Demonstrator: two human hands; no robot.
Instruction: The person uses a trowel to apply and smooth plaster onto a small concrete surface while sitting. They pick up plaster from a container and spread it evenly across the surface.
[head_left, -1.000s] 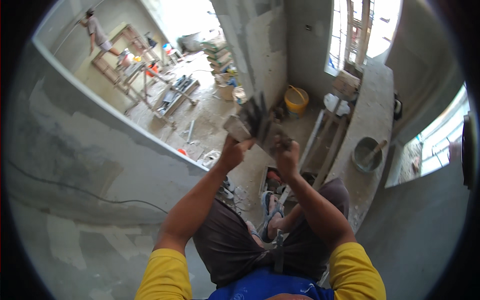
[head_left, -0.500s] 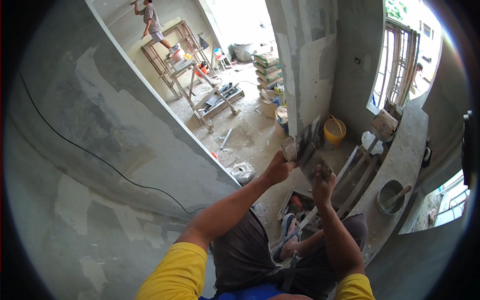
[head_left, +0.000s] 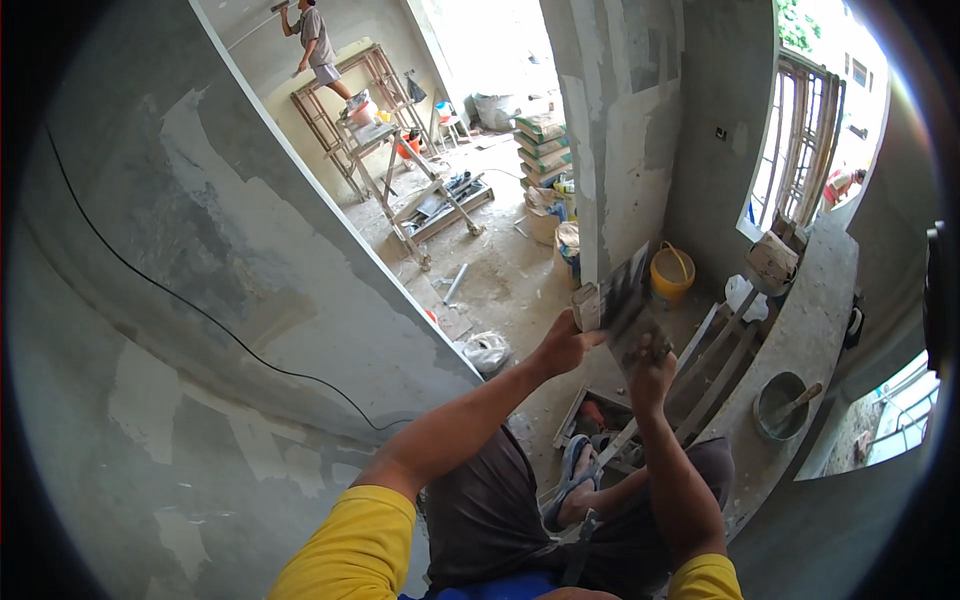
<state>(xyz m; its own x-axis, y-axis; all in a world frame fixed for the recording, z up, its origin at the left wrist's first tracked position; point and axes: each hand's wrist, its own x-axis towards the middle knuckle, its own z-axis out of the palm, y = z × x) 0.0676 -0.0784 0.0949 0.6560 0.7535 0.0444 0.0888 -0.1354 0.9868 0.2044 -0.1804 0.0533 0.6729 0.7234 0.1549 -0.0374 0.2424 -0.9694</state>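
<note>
Flat metal blade (head_left: 622, 305) is up in front of the person, between the two hands. Half a second ago it was in nearly the same spot; now it looks a bit more blurry. Both hands are only a little lower in the view. Outside the window, a person (head_left: 845, 185) now shows a bent back, where only a head peeked out before.

Lots of things are around. A yellow bucket (head_left: 672, 278) sits on the floor past the blade, near the pillar (head_left: 625, 130). On the right, a long grey ledge (head_left: 800, 320) holds a round bowl (head_left: 762, 412) with a wooden-handled tool (head_left: 806, 393) in it. Boards (head_left: 725, 372) lean beside the ledge, and a box (head_left: 572, 412) of bits is near the person's foot (head_left: 575, 482). The blade hides part of the floor and the bottom of the pillar.

The blade is thin, wide and grey, with dark, shiny streaks, and it tilts. The left hand (head_left: 567, 345) is closed around a pale block (head_left: 587, 305) next to the blade. The right hand (head_left: 655, 378) has its fingers curled tight at the blade's lower end, but I cannot tell if they hold a handle or the blade itself
</note>
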